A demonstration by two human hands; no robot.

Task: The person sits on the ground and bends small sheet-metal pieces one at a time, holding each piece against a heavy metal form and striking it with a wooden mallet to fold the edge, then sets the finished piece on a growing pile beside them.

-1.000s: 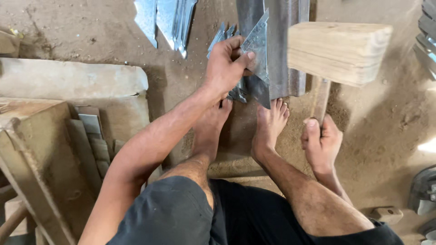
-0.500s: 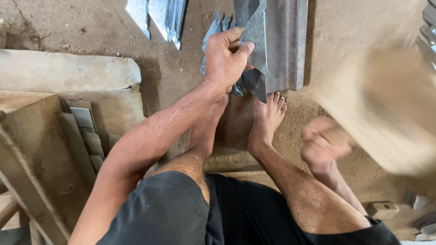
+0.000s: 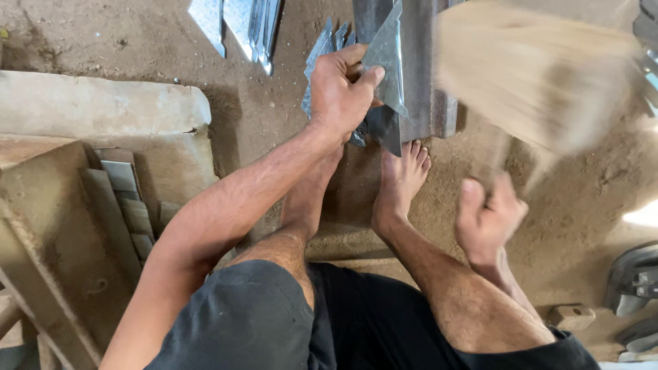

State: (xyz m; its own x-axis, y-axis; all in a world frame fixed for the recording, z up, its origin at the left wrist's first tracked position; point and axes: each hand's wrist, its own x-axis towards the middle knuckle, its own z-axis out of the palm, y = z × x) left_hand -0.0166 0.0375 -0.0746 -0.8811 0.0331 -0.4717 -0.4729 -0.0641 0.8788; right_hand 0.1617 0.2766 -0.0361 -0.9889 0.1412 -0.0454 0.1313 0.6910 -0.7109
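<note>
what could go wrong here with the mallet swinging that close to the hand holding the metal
1. The left hand pinches the sheet metal piece on the steel rail, right beside the blurred wooden mallet; a slightly off blow could hit the fingers.
2. The bare feet rest just below the sharp sheet corner, so a slipped piece might cut them.
3. The right hand grips the handle low, which may weaken control.

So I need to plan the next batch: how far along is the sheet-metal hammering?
Looks midway. Bent metal pieces lie on the dirt floor. In hand: the left hand grips a metal sheet against a steel rail; the right hand holds a blurred wooden mallet. Flat strips beside a wooden block look untouched.
</note>
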